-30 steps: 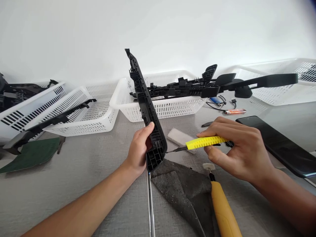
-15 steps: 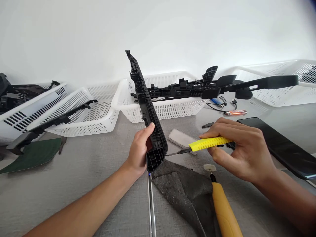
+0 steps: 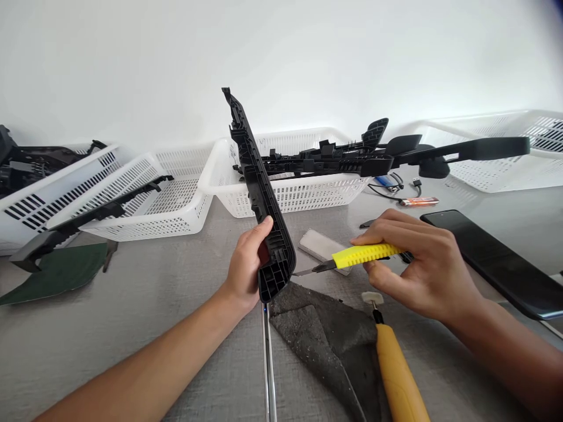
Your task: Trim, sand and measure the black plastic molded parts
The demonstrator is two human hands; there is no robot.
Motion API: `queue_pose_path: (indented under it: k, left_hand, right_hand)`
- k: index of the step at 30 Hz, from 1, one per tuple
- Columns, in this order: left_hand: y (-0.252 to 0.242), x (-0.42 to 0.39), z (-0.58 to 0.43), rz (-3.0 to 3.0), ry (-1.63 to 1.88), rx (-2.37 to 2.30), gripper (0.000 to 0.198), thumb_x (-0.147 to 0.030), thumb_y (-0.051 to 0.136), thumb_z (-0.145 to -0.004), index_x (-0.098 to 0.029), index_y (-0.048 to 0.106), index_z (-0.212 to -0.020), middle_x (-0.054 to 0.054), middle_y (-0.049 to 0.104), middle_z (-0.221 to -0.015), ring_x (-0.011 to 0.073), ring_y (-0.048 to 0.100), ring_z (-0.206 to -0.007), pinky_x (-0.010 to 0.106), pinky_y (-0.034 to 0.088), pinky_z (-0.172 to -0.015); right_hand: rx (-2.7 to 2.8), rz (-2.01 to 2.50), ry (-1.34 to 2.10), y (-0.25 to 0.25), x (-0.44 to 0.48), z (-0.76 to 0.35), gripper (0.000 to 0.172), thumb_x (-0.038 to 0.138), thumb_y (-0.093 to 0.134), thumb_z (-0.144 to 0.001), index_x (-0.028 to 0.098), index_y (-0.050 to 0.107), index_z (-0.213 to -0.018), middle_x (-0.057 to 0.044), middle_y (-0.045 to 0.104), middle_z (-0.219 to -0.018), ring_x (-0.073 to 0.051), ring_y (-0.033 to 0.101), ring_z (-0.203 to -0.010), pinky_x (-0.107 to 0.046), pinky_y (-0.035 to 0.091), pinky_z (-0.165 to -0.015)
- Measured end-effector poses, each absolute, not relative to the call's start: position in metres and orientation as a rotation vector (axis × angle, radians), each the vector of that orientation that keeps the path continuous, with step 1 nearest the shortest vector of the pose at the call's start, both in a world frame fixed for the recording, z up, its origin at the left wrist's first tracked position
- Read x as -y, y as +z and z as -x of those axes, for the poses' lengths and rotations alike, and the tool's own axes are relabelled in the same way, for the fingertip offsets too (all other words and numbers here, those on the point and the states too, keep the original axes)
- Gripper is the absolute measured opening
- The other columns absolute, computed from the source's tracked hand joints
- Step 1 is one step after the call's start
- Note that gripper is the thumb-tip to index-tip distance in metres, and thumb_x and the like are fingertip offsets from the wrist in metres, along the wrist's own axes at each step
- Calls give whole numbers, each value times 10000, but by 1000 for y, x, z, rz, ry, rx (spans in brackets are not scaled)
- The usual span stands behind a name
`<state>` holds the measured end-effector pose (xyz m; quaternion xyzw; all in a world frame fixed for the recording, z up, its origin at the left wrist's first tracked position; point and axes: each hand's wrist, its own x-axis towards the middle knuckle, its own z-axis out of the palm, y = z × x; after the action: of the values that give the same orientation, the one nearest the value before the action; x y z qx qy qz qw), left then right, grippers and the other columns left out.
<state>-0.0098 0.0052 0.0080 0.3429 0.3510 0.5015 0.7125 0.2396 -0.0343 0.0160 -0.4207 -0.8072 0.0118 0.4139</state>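
Note:
A long black ribbed plastic trim piece stands tilted above the table, its lower end near the middle. My left hand grips it near that end, thumb across the ribbed side. In my right hand is a yellow craft knife, held between thumb and fingers. Its thin blade points left, and the tip is at the lower right edge of the trim piece; whether it touches I cannot tell. Beneath lies a dark grey cloth dusted with specks. Beside the cloth rests a tool with a yellow-orange handle.
Behind stands a white basket with several black plastic parts sticking out to the right. More white baskets stand left and right. A black phone, a whitish block, an orange battery and a green sheet lie on the table.
My right hand and the craft knife have shifted slightly left. The trim piece in my left hand has moved a little left and up; both grips stay the same.

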Motion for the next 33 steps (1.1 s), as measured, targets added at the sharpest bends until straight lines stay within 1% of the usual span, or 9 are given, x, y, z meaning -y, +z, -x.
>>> queue_pose_path:
  k: [4, 9, 12, 15, 17, 20, 24, 27, 33]
  left_hand:
    - [7, -5, 9, -757, 1107, -774, 453, -518, 888, -752, -185, 609, -624, -34, 561, -562, 104, 543, -477, 216, 469, -447]
    - [7, -2, 6, -854, 1141, -839, 550, -586, 916, -710, -191, 549, -598, -38, 526, -573, 91, 503, -498, 212, 434, -464]
    - [9, 0, 4, -905, 1121, -864, 589, -632, 891, -727, -208, 504, -594, -46, 484, -564, 93, 468, -480, 226, 410, -444]
    - [8, 1, 5, -940, 1101, -891, 593, -648, 858, -766, -221, 478, -608, -45, 471, -569, 105, 470, -478, 243, 420, -444]
    - [6, 2, 5, -962, 1114, -926, 595, -653, 837, -791, -226, 463, -612, -46, 458, -573, 103, 459, -482, 243, 411, -443]
    - [4, 2, 4, -978, 1153, -961, 610, -658, 827, -804, -227, 440, -613, -55, 424, -577, 87, 418, -487, 227, 379, -439]
    - [6, 0, 3, -946, 1139, -932, 605, -655, 856, -771, -223, 460, -622, -54, 444, -582, 90, 434, -488, 227, 394, -441]
    - [7, -1, 4, -895, 1130, -875, 594, -647, 885, -732, -214, 494, -619, -48, 473, -580, 98, 468, -490, 233, 422, -450]
    - [8, -2, 5, -849, 1143, -827, 589, -604, 903, -723, -214, 481, -595, -57, 446, -563, 84, 439, -484, 223, 389, -449]
  right_hand:
    - [2021, 1054, 38, 17, 35, -239, 194, 122, 631, -792, 252, 699, -918, -20, 703, -755, -230, 608, -719, -347, 481, -626]
    - [2004, 1023, 47, 19, 38, -231, 189, 130, 658, -855, 247, 724, -988, -23, 715, -773, -218, 612, -699, -341, 495, -616]
    - [2037, 1010, 37, 20, 40, -228, 171, 130, 658, -858, 224, 732, -980, -24, 711, -745, -212, 620, -686, -337, 506, -611]
    - [2055, 1026, -18, 22, 41, -227, 133, 135, 652, -873, 190, 741, -955, -42, 728, -743, -205, 632, -676, -332, 511, -598]
    - [2067, 1035, -39, 23, 42, -228, 138, 132, 638, -867, 176, 745, -941, -47, 730, -739, -199, 631, -663, -330, 509, -588]
    - [2075, 1034, -35, 24, 43, -229, 145, 119, 622, -826, 195, 727, -890, -34, 720, -727, -193, 625, -643, -330, 496, -572]
    - [2052, 1043, -21, 24, 43, -229, 158, 128, 615, -831, 225, 711, -911, -18, 714, -728, -201, 626, -654, -333, 499, -575]
    - [2059, 1024, 3, 24, 41, -230, 170, 121, 607, -812, 216, 708, -911, -22, 710, -727, -198, 621, -644, -332, 503, -571]
    - [2075, 951, 10, 24, 41, -229, 187, 113, 626, -789, 206, 707, -928, -35, 720, -739, -203, 626, -658, -340, 519, -583]
